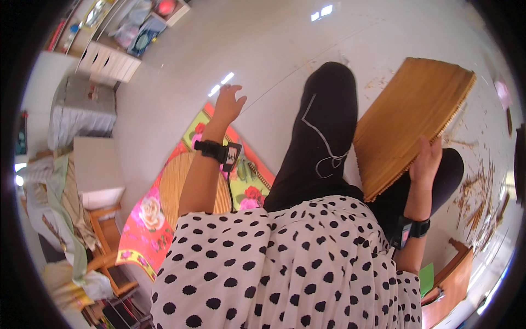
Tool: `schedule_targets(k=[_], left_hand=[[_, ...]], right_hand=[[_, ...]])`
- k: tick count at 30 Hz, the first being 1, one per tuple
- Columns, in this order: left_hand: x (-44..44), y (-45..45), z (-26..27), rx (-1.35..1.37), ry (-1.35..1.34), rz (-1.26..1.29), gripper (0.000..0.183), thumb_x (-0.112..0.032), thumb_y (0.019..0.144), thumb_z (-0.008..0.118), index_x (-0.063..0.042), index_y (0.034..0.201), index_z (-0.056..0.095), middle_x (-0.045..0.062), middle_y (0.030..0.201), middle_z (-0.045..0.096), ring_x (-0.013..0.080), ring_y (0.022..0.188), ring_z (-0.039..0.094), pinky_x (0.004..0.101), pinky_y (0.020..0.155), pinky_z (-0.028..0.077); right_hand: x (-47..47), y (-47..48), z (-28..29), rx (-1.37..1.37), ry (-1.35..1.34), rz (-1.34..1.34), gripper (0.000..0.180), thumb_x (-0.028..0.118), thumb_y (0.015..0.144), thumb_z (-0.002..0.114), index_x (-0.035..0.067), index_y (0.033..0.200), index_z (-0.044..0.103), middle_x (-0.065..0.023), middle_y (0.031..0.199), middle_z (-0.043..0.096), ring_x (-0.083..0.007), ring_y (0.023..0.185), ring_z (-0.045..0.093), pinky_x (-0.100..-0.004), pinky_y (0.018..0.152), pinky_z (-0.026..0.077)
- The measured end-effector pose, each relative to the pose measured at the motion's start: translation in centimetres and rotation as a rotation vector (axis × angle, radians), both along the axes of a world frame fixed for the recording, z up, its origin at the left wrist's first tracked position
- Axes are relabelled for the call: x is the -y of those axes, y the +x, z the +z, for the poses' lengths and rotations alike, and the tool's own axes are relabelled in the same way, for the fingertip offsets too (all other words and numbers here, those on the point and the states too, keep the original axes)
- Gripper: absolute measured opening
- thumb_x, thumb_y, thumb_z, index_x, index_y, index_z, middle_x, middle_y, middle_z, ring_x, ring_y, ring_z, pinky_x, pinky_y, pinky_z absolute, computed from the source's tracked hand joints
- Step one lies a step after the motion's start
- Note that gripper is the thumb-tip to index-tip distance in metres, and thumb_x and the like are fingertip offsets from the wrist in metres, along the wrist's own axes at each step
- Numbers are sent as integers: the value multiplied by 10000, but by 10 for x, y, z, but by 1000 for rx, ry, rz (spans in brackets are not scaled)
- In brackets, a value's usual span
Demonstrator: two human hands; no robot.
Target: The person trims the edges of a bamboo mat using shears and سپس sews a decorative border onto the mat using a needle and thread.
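Observation:
My right hand [427, 160] grips the near long edge of a brown wooden panel [415, 111]. The panel is tilted over my bent leg, and its edges look knobbly, like a row of small rounded ends. My fingers are partly hidden behind it. My left hand [229, 103] is held out over the floor with its fingers apart and nothing in it. Below that arm lies a floral mat [150, 211] bearing a layer of thin, tan sticks [176, 177], partly covered by my forearm. A thin white string [320, 131] lies loosely along my black trouser leg.
Wood slivers [476, 201] litter the pale tiled floor [263, 49] on the right. At left stand a drawer unit [109, 61], a cloth-covered box [84, 111], a white box [98, 164] and a wooden chair [109, 242] with fabric. A brown board [452, 279] lies lower right.

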State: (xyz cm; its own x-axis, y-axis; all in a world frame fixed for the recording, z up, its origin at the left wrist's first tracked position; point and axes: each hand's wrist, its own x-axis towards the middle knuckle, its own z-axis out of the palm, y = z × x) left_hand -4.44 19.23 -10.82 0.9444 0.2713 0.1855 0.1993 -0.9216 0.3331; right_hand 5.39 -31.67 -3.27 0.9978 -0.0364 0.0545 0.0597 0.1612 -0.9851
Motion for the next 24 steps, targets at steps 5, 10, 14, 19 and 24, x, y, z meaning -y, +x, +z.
schedule_targets(k=[5,10,14,19,24], left_hand=[[-46,-111,-126,-447,-4,236,328,-286,775,636,-23,971,640,230,973,644,370,947,612,452,829,483],[-34,-196,-212,-836,-165,156,345,-326,805,558,-45,986,646,193,951,646,352,881,616,445,755,482],[-31,-238,-295,-402,-271,156,345,-314,836,581,0,964,642,197,992,637,356,870,608,453,754,476],[47,-175,-220,-683,-503,407,674,-379,764,705,35,1239,464,227,1222,554,358,1155,510,454,942,420],[19,-194,-296,-712,-270,553,869,-399,676,727,36,1271,267,329,1189,509,444,1102,530,490,936,452]], right_hand=[[-1,9,2,-79,-13,63,364,5,926,411,-25,1289,406,-120,1245,518,-217,1100,524,-321,941,418],[-6,8,7,-95,-62,36,336,13,925,428,-13,1260,430,-113,1200,538,-209,1064,532,-327,905,439],[-8,6,-7,-140,-173,-35,287,13,913,467,21,1200,475,-62,1082,559,-152,915,533,-293,769,471],[-36,8,16,-192,-484,-135,398,67,846,494,22,1239,460,-130,895,636,-178,770,617,-317,649,495],[-40,2,2,-85,-323,-8,438,-16,870,425,-43,1304,374,-120,1195,529,-174,1135,477,-303,983,364]])
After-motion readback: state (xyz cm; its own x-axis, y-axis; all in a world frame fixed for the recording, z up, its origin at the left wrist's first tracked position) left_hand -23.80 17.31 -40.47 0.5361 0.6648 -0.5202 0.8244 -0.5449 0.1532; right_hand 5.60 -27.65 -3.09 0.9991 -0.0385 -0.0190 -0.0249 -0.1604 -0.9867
